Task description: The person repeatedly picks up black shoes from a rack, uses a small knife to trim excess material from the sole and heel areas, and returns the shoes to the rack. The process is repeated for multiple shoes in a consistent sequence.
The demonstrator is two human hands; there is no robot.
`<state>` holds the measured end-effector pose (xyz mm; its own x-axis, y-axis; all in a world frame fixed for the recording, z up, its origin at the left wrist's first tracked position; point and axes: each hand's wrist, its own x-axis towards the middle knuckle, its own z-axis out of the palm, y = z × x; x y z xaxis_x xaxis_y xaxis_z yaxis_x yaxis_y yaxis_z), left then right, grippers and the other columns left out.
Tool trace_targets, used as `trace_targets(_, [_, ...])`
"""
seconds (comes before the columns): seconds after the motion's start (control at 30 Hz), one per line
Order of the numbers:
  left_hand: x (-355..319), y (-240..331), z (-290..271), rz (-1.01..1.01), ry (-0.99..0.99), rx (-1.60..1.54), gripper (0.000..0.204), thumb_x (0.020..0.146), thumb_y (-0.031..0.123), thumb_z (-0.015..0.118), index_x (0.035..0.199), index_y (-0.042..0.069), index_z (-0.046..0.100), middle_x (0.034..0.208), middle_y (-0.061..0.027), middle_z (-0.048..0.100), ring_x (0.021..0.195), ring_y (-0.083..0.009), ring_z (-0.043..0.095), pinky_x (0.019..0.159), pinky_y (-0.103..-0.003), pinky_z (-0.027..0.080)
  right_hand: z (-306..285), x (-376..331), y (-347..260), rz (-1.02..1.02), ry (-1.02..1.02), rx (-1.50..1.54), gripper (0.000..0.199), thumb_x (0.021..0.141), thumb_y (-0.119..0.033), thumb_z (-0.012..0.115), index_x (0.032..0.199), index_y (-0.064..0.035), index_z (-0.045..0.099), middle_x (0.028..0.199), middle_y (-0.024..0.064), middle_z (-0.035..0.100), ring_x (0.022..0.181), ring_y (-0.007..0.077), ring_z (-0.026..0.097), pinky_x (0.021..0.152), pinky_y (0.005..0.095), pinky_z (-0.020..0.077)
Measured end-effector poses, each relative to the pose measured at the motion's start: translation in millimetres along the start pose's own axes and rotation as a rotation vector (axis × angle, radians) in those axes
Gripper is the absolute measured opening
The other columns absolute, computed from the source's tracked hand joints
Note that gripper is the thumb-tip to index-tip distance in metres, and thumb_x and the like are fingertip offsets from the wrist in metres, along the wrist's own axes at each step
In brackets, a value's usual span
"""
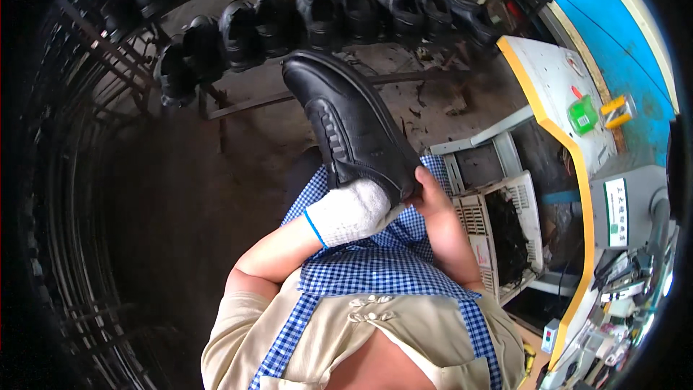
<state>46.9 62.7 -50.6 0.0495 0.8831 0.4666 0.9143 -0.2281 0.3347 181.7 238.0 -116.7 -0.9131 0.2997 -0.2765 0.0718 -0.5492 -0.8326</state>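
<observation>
Black leather shoe (346, 126) held at picture centre, toe toward 11 o'clock. White-gloved left hand (354, 211) cups the heel; bare right hand (431, 198) pinches it. Heel-only hold: toe could tip and drop.

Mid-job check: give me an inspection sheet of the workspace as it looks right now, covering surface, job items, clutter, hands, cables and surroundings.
Surface: yellow-edged grey workbench on the person's right; blue checked apron over the lap.
Job's things: one black shoe, held over the lap, toe pointing away.
Clutter: green object and yellow object on the bench; white slatted crate of dark scraps beside the right knee.
Hands: left hand, in a white knit glove, supports the shoe at the heel; bare right hand grips the heel edge.
Cables: dark leads, apparently, among the tools at lower right; too small to tell apart.
Surroundings: row of black shoes on a metal rack ahead; blue wall at right.
</observation>
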Motion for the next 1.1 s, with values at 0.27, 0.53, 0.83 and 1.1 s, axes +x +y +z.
trace_targets(0.27, [-28.7, -4.5, -77.0, -0.458, 0.515, -1.011, 0.036, 0.087, 0.015, 0.073, 0.117, -0.002, 0.064, 0.117, -0.0181, 0.066, 0.106, -0.0272, 0.065, 0.091, -0.041, 0.051, 5.1, -2.6, 27.3, -0.07, -0.294, 0.376, 0.082, 0.096, -0.06, 0.045, 0.149, 0.0022, 0.036, 0.146, 0.0222, 0.048, 0.133, 0.0326, 0.051, 0.113, 0.0477, 0.0404])
trace_targets(0.53, [-7.5, -40.8, -49.2, -0.665, 0.913, -1.438, 0.059, 0.086, 0.013, 0.072, 0.138, 0.0, 0.048, 0.127, -0.0118, 0.059, 0.117, -0.0216, 0.057, 0.103, -0.036, 0.046, -13.7, -20.9, 61.9, 0.052, 0.132, -0.13, 0.054, 0.104, -0.046, 0.045, 0.131, -0.0017, 0.059, 0.109, 0.0076, 0.067, 0.093, 0.0134, 0.062, 0.08, 0.0281, 0.0486])
trace_targets(0.83, [14.4, -21.9, -41.3, -0.655, 0.545, -1.036, 0.05, 0.082, 0.013, 0.075, 0.128, 0.001, 0.057, 0.12, -0.0097, 0.062, 0.112, -0.0195, 0.058, 0.101, -0.034, 0.046, -81.5, -82.0, -98.3, -0.954, 0.888, -0.306, 0.048, 0.106, -0.038, 0.044, 0.068, -0.0098, 0.049, 0.058, 0.0018, 0.047, 0.044, 0.0085, 0.039, 0.04, 0.0237, 0.0239])
trace_targets(1.1, [65.8, -29.4, 20.4, -0.727, 0.337, -1.36, 0.038, 0.089, 0.012, 0.067, 0.125, 0.001, 0.059, 0.115, -0.0073, 0.065, 0.102, -0.0164, 0.061, 0.093, -0.03, 0.05, -212.4, -114.8, -182.5, -1.09, 1.386, -0.296, 0.055, 0.086, -0.01, 0.077, 0.135, 0.0032, 0.055, 0.095, 0.0028, 0.065, 0.085, 0.009, 0.058, 0.081, 0.0239, 0.0451])
